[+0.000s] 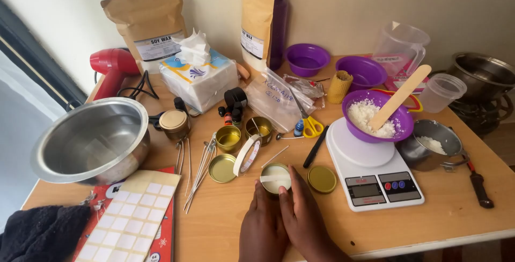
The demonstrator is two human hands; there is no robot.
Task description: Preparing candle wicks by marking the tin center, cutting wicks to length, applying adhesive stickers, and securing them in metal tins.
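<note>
Tin (276, 178): small, rigid, light, probably wax-filled | left hand (261, 224), right hand (301, 213) cupped its sidewall, fingers closed | hold by rim.

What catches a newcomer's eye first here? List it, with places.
At the front edge, the left hand and right hand cup a small tin with a wooden strip across its top. To the right, a purple bowl of white flakes with a wooden stick sits on a white scale. Far left stands a big steel bowl.

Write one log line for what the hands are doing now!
left hand: touching small tin | right hand: touching same tin | gold lid: beside tin | scale: right
</note>
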